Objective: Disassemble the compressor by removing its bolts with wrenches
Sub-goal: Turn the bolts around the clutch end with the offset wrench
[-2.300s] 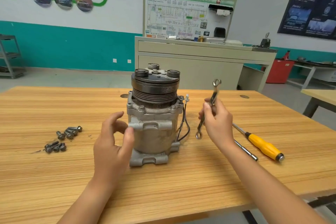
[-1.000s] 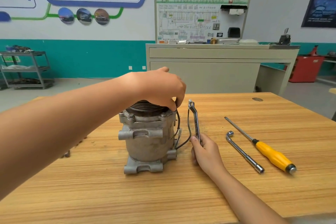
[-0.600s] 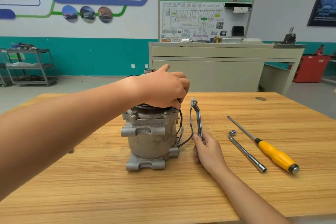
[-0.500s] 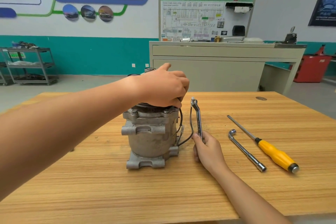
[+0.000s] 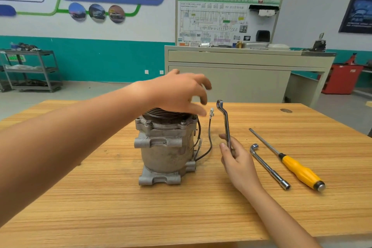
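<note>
Grey cast-metal compressor (image 5: pixel 167 147) upright, mid wooden table (image 5: pixel 141 217); flange bolts (image 5: pixel 148 123) in place. Left hand (image 5: pixel 179 92) over pulley (image 5: pixel 160 111), fingers spread, gripping nothing; contact unclear, blurred. Right hand (image 5: pixel 238 164) grips ring spanner (image 5: pixel 225 121) upright, just beside black wire (image 5: pixel 209 143). Risk: unsteadied housing twists or tips under torque; spanner snags wire. L-socket wrench (image 5: pixel 267 167), yellow screwdriver (image 5: pixel 300 171) lie right.

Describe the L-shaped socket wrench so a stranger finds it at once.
On the wooden table, look right of the grey compressor, past the right hand holding a ring wrench upright. Two tools lie there side by side; the L-shaped socket wrench is the bare steel rod with a bent end, nearer the hand than the yellow-handled screwdriver.
</note>
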Tool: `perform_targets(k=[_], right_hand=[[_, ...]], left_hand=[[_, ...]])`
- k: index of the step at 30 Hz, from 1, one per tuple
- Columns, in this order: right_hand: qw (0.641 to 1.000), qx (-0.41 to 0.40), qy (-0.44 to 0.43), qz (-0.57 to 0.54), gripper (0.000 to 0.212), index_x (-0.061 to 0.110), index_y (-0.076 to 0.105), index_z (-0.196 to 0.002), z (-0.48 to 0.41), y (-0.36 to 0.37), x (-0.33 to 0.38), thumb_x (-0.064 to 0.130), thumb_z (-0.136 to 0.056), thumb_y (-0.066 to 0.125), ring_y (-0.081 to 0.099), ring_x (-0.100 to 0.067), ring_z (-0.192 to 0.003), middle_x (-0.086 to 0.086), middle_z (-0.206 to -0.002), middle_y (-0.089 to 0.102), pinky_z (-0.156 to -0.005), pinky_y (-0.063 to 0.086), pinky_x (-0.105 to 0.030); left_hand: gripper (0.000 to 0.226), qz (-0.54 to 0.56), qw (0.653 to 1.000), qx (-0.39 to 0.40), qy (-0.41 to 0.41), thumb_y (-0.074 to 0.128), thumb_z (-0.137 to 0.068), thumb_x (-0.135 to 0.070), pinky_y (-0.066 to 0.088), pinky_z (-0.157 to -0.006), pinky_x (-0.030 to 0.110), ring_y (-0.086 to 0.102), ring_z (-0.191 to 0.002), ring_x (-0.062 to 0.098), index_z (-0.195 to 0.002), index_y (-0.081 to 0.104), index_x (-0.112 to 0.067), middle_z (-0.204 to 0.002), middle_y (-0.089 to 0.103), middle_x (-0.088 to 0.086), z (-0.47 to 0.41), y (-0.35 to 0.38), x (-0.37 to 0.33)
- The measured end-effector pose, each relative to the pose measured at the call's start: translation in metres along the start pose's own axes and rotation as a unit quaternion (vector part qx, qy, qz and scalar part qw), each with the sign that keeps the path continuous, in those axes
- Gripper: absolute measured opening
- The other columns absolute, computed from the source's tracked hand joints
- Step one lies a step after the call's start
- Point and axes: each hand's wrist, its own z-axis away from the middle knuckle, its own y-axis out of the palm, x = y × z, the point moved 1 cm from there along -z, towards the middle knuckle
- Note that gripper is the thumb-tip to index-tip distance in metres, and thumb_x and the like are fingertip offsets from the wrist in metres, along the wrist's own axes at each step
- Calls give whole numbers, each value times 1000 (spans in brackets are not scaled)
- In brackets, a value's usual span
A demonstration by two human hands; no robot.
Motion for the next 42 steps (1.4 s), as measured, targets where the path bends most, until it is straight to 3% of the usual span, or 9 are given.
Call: perform_targets(k=[3, 7, 11, 20, 25, 29, 32, 36, 42], right_hand=[[996, 21, -24, 80, 26, 40, 50, -117, 4, -20, 19, 38, -93, 39, 46, 9, -54, 26, -57, 51, -52, 37, -7], [957, 59, -83, 270, 40, 41, 44, -132, 2, -41, 55, 42, -92, 37, 46, -3, -53, 18, -63, 56, -53, 39, -22], [855, 80, -125, 497, 42, 46, 26, -138, -1, -52, 79, 46, -96, 23, 57, -17, -64, 8, -60, 50, -50, 33, -29], [623, 142, -198, 744, 65, 15, 8, -144, -14, -49, 125, 6, -88, 41, 36, -15, -43, 4, -53, 37, -35, 28, -24], [609, 160, -236, 740, 56, 15, -1, -145, -19, -51, 120, 21, -97, 28, 37, -15, -44, 4, -52, 39, -37, 28, -23], [572, 173, -269, 756, 50, 21, 8, -142, -55, -72, 106, 20, -98, 32, 33, -10, -43, 7, -63, 47, -39, 25, -22], [611, 125, -316, 715, 41, 9, 47, -122, -85, -71, 87, -2, -83, 57, 44, -16, -46, 0, -65, 51, -46, 38, -22], [731, -14, -378, 568, 25, -6, 65, -80, -112, -27, 59, -22, -61, 69, 64, -30, -55, -20, -67, 67, -77, 49, -57], [827, -42, -321, 460, 31, -5, 61, -111, -104, -22, 54, -11, -80, 58, 63, -34, -58, -20, -69, 66, -63, 53, -45]], left_hand=[[41, 169, 975, -83, -117, 41, -94, -46, 38, -91, 32, 48, -112, 16, -114, 63, -18, -131, 50, 2, 8, -6, 15], [50, 175, 960, -69, -205, 33, -99, -43, 46, -74, 36, 57, -90, 29, -106, 64, -6, -100, 64, 15, 4, -1, 17], [47, 174, 946, -107, -252, 35, -99, -39, 43, -67, 33, 58, -82, 30, -94, 67, -4, -85, 62, 14, 0, 1, 18], [45, 173, 934, -61, -307, 39, -97, -41, 35, -62, 28, 52, -78, 23, -107, 65, -6, -97, 63, 12, -5, 1, 37], [57, 169, 928, 0, -332, 34, -96, -52, 36, -87, 35, 49, -111, 30, -129, 55, -11, -129, 55, 12, -7, 9, 51], [59, 176, 930, -20, -323, 31, -96, -54, 33, -80, 31, 50, -109, 29, -128, 55, -11, -128, 55, 13, -9, 12, 50], [63, 178, 929, -23, -325, 28, -96, -56, 32, -81, 33, 49, -117, 32, -130, 53, -10, -131, 54, 14, -9, 13, 50], [66, 185, 925, -25, -331, 26, -96, -58, 35, -89, 36, 47, -120, 32, -131, 52, -9, -134, 52, 14, -7, 12, 48], [66, 188, 925, -19, -329, 25, -96, -58, 34, -97, 38, 45, -124, 31, -133, 50, -9, -137, 49, 14, -6, 11, 46]])
